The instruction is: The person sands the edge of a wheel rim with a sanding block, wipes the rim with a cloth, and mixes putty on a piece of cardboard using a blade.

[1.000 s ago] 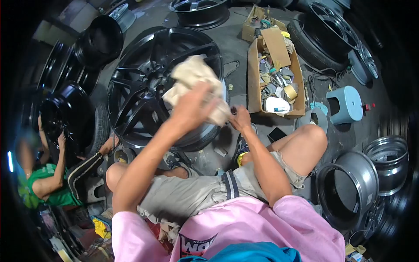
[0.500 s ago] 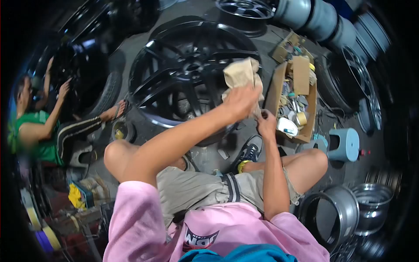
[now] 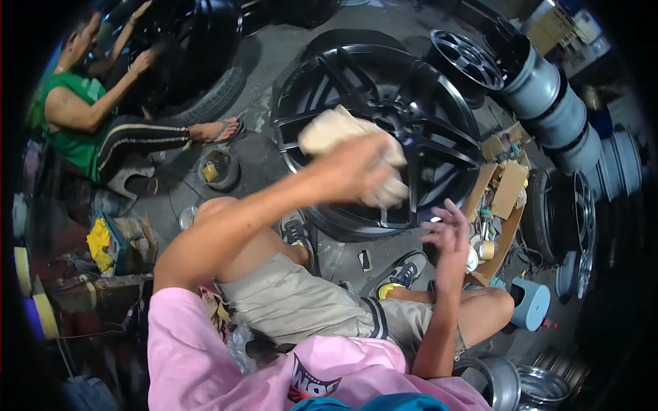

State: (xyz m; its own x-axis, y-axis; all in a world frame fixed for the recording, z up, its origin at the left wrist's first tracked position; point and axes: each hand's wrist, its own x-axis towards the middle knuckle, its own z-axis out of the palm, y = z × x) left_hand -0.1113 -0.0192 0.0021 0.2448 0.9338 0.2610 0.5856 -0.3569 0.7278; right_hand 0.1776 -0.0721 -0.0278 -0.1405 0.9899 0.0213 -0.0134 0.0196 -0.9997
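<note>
A large black multi-spoke wheel rim point(image 3: 391, 113) lies face up on the floor in front of my legs. My left hand point(image 3: 360, 168) grips a beige cloth point(image 3: 336, 133) over the rim's near left part, both a little blurred. Whether the cloth touches the spokes I cannot tell. My right hand point(image 3: 449, 229) is raised just outside the rim's near right edge, its fingers apart and holding nothing.
A cardboard box point(image 3: 510, 188) of tools and tape stands at right, near a blue stool point(image 3: 531, 305). Stacked silver rims point(image 3: 531, 82) stand behind. Another person point(image 3: 75, 103) sits at the left by a tyre. My shoes point(image 3: 404, 270) are near the rim.
The view has turned left, so the rim and box appear further right. The cloth in my left hand has moved over the rim's left side. My right hand has come away from the cloth and opened.
</note>
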